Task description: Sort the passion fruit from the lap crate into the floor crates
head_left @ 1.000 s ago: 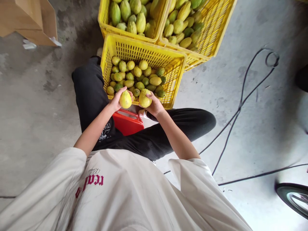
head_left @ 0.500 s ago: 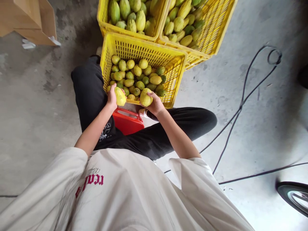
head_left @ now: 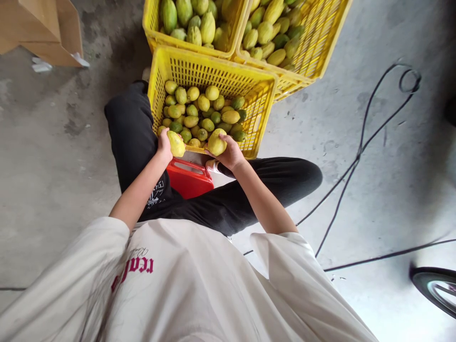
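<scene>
My left hand (head_left: pixel 165 146) is closed around a yellow oval fruit (head_left: pixel 175 144) over the near edge of a yellow plastic crate (head_left: pixel 213 66). In my right hand (head_left: pixel 231 153) is another yellow rounded fruit (head_left: pixel 216 142), with the thumb over its side. The two held fruits are level with each other and apart. Below them in the crate lie several small green and yellow fruits (head_left: pixel 203 102), heaped toward the left side. Some fingers of both hands are hidden behind the fruits.
Beyond stand two more yellow crates (head_left: pixel 192 46) with larger green-yellow fruits (head_left: pixel 208 27). A red plastic stool (head_left: pixel 190 182) is between my legs. Cardboard boxes (head_left: pixel 50 28) stand at the upper left. A black cable (head_left: pixel 356 159) crosses the floor to the right, near a wheel (head_left: pixel 436 289).
Both hands keep hold of their fruits. The left-hand fruit has shifted slightly left, and the right-hand fruit appears slightly higher. The view has moved a little.
</scene>
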The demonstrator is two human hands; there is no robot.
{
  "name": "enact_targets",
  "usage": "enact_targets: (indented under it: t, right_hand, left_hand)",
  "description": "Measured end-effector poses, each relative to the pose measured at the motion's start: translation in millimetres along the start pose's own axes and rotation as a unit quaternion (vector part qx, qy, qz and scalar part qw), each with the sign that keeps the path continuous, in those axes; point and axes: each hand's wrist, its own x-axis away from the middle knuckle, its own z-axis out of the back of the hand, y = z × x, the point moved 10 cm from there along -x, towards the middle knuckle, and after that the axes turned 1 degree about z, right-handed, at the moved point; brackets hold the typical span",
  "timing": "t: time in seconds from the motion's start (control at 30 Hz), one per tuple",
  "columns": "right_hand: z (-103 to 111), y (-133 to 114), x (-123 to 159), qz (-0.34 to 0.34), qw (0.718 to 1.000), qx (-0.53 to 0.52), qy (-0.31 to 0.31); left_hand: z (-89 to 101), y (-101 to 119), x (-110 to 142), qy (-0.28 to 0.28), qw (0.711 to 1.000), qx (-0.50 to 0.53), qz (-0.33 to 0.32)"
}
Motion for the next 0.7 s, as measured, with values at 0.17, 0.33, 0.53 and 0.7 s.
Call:
enact_targets:
  t: [0.17,0.33,0.53,0.7]
  right_hand:
    - [-7,1,-1,-0.013,0.999,-0.022,-0.029]
    - [-5,1,-1,-0.020,0.999,-0.037,-0.006]
    - [-5,-3,-2,0.002,1.000,-0.016,-0.025]
    - [-2,-4,-2,0.013,1.000,-0.003,-0.005]
  left_hand:
    - [0.4,-3,-2,0.003,1.000,-0.003,0.009]
    - [-3.2,-13,-7,-0.027,0.996,-0.075,0.035]
    - [-4.6,-21,-8,-0.049,0.988,-0.135,0.061]
    - [-8.8,-22,-5,-0.065,0.987,-0.127,0.068]
